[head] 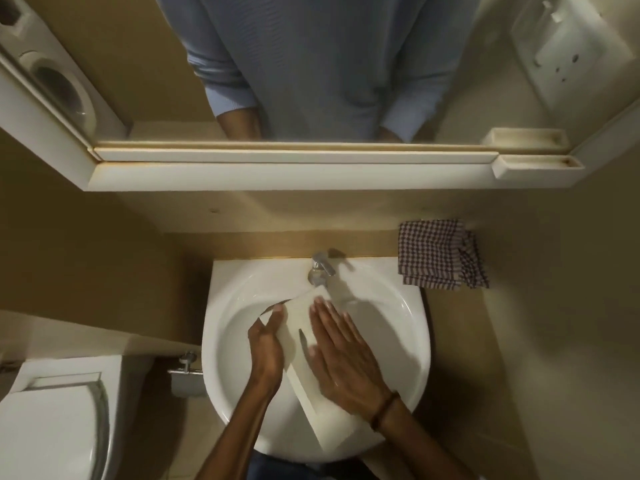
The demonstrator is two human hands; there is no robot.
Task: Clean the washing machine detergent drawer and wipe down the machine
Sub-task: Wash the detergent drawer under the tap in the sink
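Note:
The white detergent drawer (323,419) lies slanted over the white sink (225,282), its far end just under the chrome tap (320,266). My left hand (266,344) grips the drawer's left edge near the far end. My right hand (343,358) rests flat on the drawer's upper face, fingers straight and pointing toward the tap. I cannot tell whether water is running. The washing machine (59,84) shows only as a reflection in the mirror at the top left.
A checked cloth (438,254) hangs on the wall right of the tap. A toilet (52,410) and a paper holder (185,372) stand left of the sink. A white shelf (277,171) juts out below the mirror.

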